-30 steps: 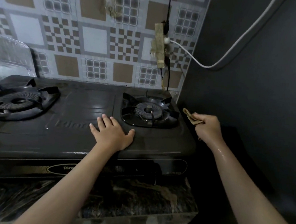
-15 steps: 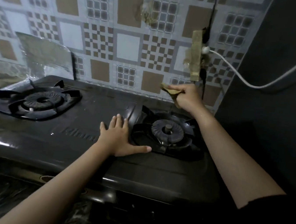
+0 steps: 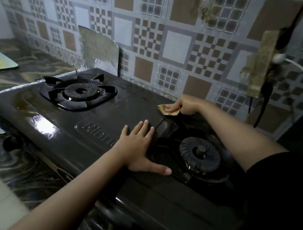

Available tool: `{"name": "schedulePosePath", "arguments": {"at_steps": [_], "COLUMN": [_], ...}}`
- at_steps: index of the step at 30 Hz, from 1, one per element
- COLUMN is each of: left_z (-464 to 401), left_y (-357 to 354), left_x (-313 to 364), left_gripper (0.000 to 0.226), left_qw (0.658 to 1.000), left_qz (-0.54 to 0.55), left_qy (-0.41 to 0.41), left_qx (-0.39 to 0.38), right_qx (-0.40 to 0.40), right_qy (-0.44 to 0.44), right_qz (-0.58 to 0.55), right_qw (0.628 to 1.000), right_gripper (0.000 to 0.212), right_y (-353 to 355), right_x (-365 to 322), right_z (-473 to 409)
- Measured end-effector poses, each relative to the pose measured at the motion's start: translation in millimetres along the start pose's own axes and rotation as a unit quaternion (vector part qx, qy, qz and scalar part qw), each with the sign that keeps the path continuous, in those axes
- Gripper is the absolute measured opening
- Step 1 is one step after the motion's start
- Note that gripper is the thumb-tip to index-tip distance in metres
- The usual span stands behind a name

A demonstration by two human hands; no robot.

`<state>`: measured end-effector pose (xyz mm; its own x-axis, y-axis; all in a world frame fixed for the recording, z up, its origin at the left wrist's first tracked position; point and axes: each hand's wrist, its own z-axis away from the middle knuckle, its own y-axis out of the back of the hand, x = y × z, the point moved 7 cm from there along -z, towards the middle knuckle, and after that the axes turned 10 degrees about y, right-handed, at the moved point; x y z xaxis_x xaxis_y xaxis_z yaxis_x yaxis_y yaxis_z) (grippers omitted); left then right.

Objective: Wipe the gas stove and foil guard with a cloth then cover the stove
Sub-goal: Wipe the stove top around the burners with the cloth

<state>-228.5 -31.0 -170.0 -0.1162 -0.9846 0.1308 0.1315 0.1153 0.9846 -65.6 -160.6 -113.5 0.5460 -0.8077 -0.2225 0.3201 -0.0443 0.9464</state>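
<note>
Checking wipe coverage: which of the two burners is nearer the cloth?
The right burner. The cloth, pressed down by the right hand, lies on the stove top just behind it; the left burner sits across the stove.

Stove (image 3: 66, 134) glossy dark enamel; foil guard (image 3: 99, 49) shiny; cloth (image 3: 168, 110) tan, crumpled.

The left hand (image 3: 137, 147) lies flat, fingers straight toward twelve o'clock, thumb splayed toward three. The right hand (image 3: 182, 106) reaches toward eleven o'clock, fingers pressing down, forearm extended.
</note>
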Motion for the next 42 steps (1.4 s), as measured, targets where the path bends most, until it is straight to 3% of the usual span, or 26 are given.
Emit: {"name": "schedulePosePath", "arguments": {"at_steps": [11,13,16,19,21,24,26,31,35,42], "left_z": [0.0,0.3,1.5,1.9,2.1,2.4,1.8,1.7,1.4,2.2], "left_y": [-1.1,-1.4,-0.6,0.6,0.8,0.5,0.5,-0.6,-1.1,-0.7], "left_x": [0.5,-0.2,0.4,0.9,1.3,1.1,0.4,-0.9,-0.9,-1.8], "left_gripper": [0.145,0.144,0.145,0.145,0.144,0.145,0.145,0.143,0.147,0.145], "left_qw": [1.000,1.000,1.000,1.000,1.000,1.000,1.000,1.000,1.000,1.000], "left_qz": [0.009,0.011,0.014,0.014,0.011,0.015,0.014,0.011,0.007,0.017], "left_qy": [-0.005,-0.004,-0.005,-0.004,-0.005,-0.007,-0.005,-0.005,-0.004,-0.002], "left_qx": [0.009,0.009,0.008,0.003,0.004,0.010,0.007,0.004,0.005,0.009], "right_qx": [0.013,0.002,-0.024,-0.041,0.019,0.125,0.147,0.142,0.051,0.053], "right_qy": [-0.148,-0.178,-0.223,-0.242,-0.215,-0.122,-0.073,-0.007,0.002,-0.008], "right_qz": [-0.110,-0.083,0.002,0.119,0.139,0.037,-0.004,0.019,0.075,0.015], "right_qw": [0.983,0.981,0.975,0.962,0.966,0.984,0.986,0.990,0.996,0.998], "right_gripper": [0.041,0.038,0.013,0.025,0.024,0.033,0.040,0.048,0.067,0.075], "right_y": [1.6,3.8,15.8,32.4,47.4,57.6,54.7,30.3,-2.0,2.3], "right_x": [121.2,126.0,124.4,109.1,87.7,49.2,24.0,-18.8,-9.0,12.2], "right_z": [83.8,92.6,98.4,92.1,80.2,49.6,23.8,-41.3,-71.2,-53.6]}}
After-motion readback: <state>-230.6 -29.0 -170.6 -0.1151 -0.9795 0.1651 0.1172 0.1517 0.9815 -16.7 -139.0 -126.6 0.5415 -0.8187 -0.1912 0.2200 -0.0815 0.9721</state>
